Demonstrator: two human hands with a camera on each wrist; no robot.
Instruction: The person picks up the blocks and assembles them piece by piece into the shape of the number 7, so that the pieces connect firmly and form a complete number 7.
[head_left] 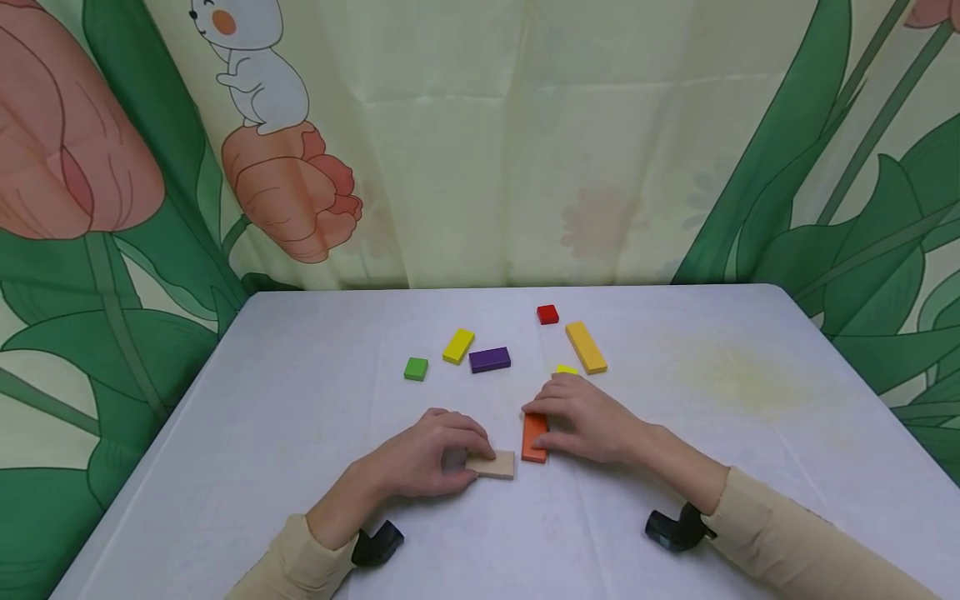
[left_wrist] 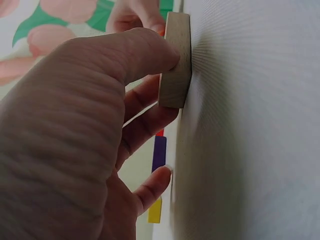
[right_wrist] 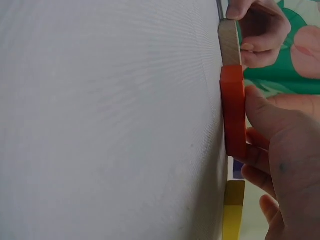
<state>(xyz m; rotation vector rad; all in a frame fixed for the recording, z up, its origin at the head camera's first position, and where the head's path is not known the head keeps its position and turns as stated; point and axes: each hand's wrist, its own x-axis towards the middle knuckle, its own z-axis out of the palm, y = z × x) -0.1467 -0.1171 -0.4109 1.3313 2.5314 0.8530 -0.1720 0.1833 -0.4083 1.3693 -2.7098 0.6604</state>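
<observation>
A plain wooden block (head_left: 501,466) lies flat on the table, and my left hand (head_left: 420,457) pinches its left part between thumb and fingers. The left wrist view shows the thumb against the near side of this wooden block (left_wrist: 175,87). Just to its right is an orange block (head_left: 533,442), pointing away from me. My right hand (head_left: 592,422) grips that one, thumb at its near right side and fingertips over its far end. In the right wrist view the orange block (right_wrist: 233,112) partly overlaps the wooden block (right_wrist: 230,42); whether they touch I cannot tell.
Beyond the hands lie a green block (head_left: 416,369), a yellow block (head_left: 458,346), a purple block (head_left: 490,360), a red block (head_left: 547,314) and a long orange-yellow block (head_left: 586,347). Another yellow block (head_left: 567,369) is partly hidden behind my right hand. A white cloth covers the table (head_left: 300,400).
</observation>
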